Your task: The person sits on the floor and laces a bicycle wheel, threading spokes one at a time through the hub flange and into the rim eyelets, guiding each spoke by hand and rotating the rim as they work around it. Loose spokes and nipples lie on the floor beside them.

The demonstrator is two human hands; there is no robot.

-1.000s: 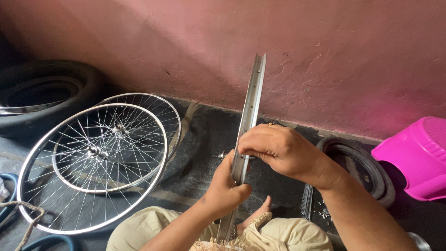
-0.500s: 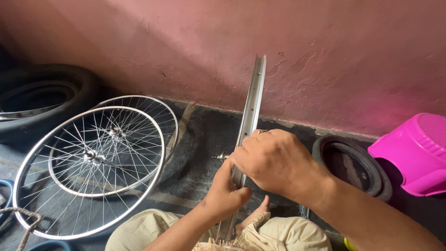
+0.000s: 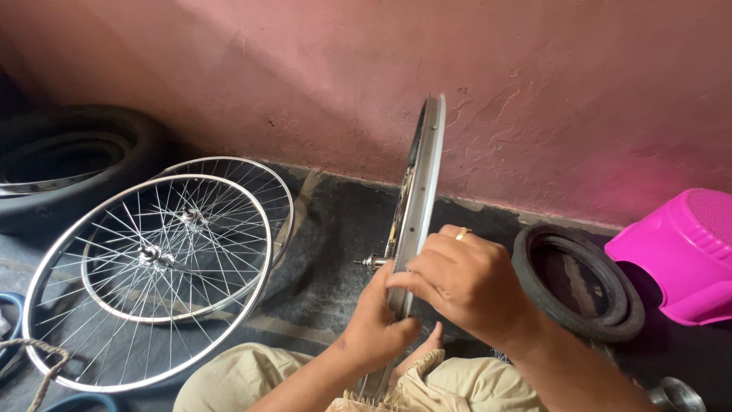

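Note:
An upright spoked bicycle wheel with a silver rim (image 3: 424,175) stands edge-on in front of me, its axle (image 3: 370,263) sticking out to the left. My left hand (image 3: 380,324) grips the rim from the left, low down near my knees. My right hand (image 3: 465,284), a ring on one finger, closes over the rim from the right just above the left hand. The lower part of the wheel is hidden behind my hands and legs.
Two spoked wheels (image 3: 149,278) lie flat and stacked on the dark floor at the left. A large black tyre (image 3: 72,164) rests at far left, a smaller tyre (image 3: 581,282) at right, beside a pink plastic stool (image 3: 682,255). A pink wall (image 3: 305,69) runs behind.
The rim has turned slightly and my right hand has slid lower along it toward my left hand. The view has shifted a little to the left.

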